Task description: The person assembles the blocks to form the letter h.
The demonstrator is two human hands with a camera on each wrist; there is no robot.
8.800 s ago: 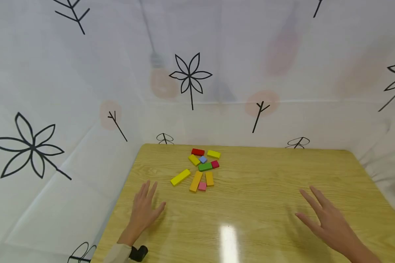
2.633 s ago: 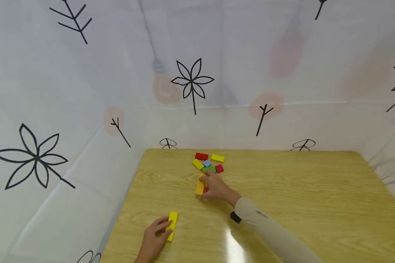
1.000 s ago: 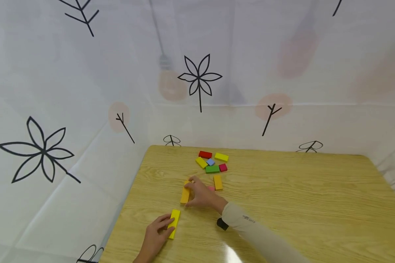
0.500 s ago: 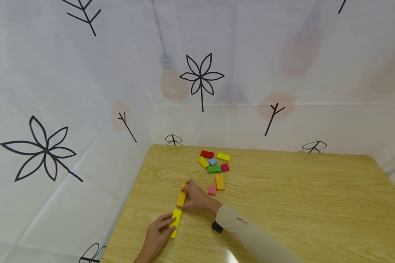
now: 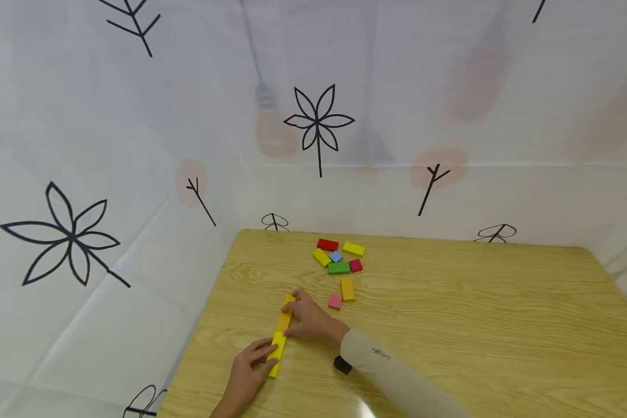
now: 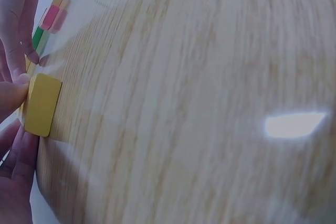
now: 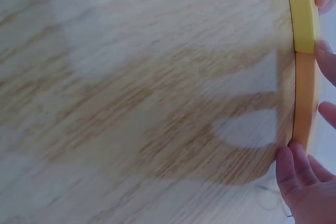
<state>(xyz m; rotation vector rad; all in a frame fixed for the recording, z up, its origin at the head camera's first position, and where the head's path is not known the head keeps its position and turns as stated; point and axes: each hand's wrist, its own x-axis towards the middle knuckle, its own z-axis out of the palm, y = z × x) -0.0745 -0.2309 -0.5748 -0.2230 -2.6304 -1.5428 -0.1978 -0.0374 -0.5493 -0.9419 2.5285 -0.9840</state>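
Observation:
A long yellow block (image 5: 277,355) lies flat on the wooden table, pinched along its sides by my left hand (image 5: 247,373). Straight beyond it, end to end, is a long orange block (image 5: 284,316), which my right hand (image 5: 312,318) pinches from the right. In the right wrist view the ends of the yellow block (image 7: 303,17) and the orange block (image 7: 304,95) meet, with right-hand fingers (image 7: 296,174) at the orange one's far end. The left wrist view shows the yellow block's near end (image 6: 43,106) beside my left thumb.
Right of my right hand lie a short orange block (image 5: 347,289) and a pink cube (image 5: 335,301). Farther back sit a green block (image 5: 338,268), a crimson cube (image 5: 356,265), a blue cube (image 5: 336,256), a red block (image 5: 327,245) and two short yellow blocks (image 5: 353,248). A white patterned cloth (image 5: 386,104) surrounds the table (image 5: 475,325).
Both hands started with nothing in them. The left brought the long yellow block nearer; the right slid the long orange block left and toward me, closing the gap until their ends meet.

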